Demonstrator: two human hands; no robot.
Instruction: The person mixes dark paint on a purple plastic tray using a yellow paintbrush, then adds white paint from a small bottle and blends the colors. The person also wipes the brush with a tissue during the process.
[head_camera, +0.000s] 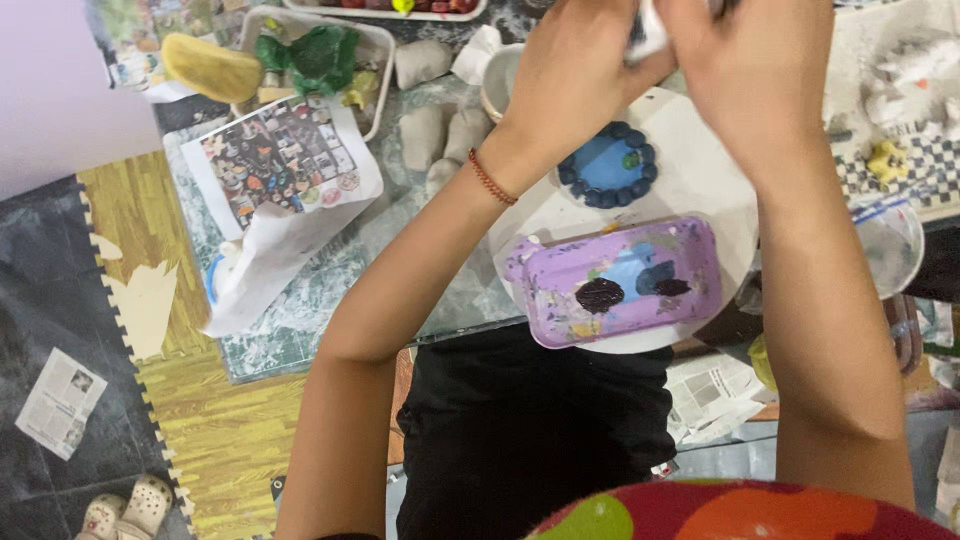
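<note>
Hands, left (575, 65) and right (745, 70), are gripping 1 white object (648, 35) above a blue-painted clay disc (610, 165) and paint-smeared purple palette (615, 282).

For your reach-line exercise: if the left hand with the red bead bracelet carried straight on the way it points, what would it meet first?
The left hand points toward the picture's top, already meeting the small white object held with the right hand; beyond is out of frame.
</note>
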